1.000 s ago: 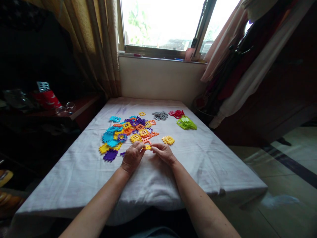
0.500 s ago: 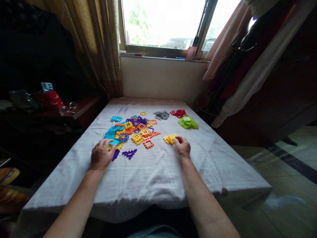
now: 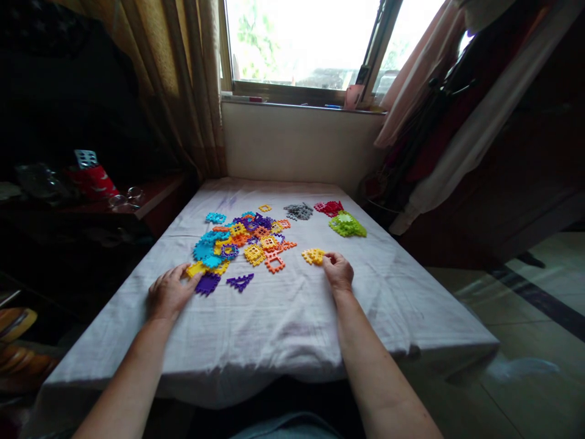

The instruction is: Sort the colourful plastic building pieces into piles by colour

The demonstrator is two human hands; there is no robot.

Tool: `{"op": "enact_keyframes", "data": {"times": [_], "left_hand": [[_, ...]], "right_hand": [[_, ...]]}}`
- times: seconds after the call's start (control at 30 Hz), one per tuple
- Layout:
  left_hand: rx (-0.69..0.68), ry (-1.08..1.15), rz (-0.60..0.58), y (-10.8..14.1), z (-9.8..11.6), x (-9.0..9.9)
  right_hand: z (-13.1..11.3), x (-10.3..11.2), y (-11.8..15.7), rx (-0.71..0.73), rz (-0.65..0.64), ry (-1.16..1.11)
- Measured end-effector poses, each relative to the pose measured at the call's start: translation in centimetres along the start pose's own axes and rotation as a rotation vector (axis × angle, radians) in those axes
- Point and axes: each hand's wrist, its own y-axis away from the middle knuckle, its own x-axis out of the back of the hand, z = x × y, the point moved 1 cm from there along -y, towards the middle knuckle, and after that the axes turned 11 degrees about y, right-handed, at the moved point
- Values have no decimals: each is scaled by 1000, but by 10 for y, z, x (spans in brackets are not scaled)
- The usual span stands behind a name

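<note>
My left hand (image 3: pixel 170 294) is at the near left end of a mixed heap of plastic building tiles (image 3: pixel 237 238), its fingertips closed on the edge of a yellow tile (image 3: pixel 196 269). A purple square tile (image 3: pixel 208 283) lies flat just beside that hand's thumb. To the right, my right hand (image 3: pixel 339 272) pinches the edge of a small cluster of yellow tiles (image 3: pixel 312 256) at the tablecloth. Whether those yellow tiles are joined or stacked, I cannot tell. A purple triangular tile (image 3: pixel 240 281) lies between my hands, nearer the left.
Sorted piles of grey tiles (image 3: pixel 298 211), red tiles (image 3: pixel 329 208) and lime-green tiles (image 3: pixel 347 224) sit toward the far right of the table. A white cloth (image 3: pixel 274 329) covers the table. On the left stands a dark cabinet with a red container (image 3: pixel 94 183) and glasses (image 3: pixel 127 199).
My left hand has moved left and toward me, off the blue tiles, and now grips a yellow tile. More of the purple square tile shows. My right hand has barely moved.
</note>
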Motion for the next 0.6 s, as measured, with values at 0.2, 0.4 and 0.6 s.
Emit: {"op": "enact_keyframes", "data": {"times": [0.2,0.4,0.6], "left_hand": [[-79,255,164,0,-9,-1],[-264,367,139,8,24,-11],[-517,390,4,25,75,-37]], "right_hand": [[-2,1,2,-5,25,-29],[-11,0,11,99,7,-45],[-35,-7,37,492,-120,-163]]}}
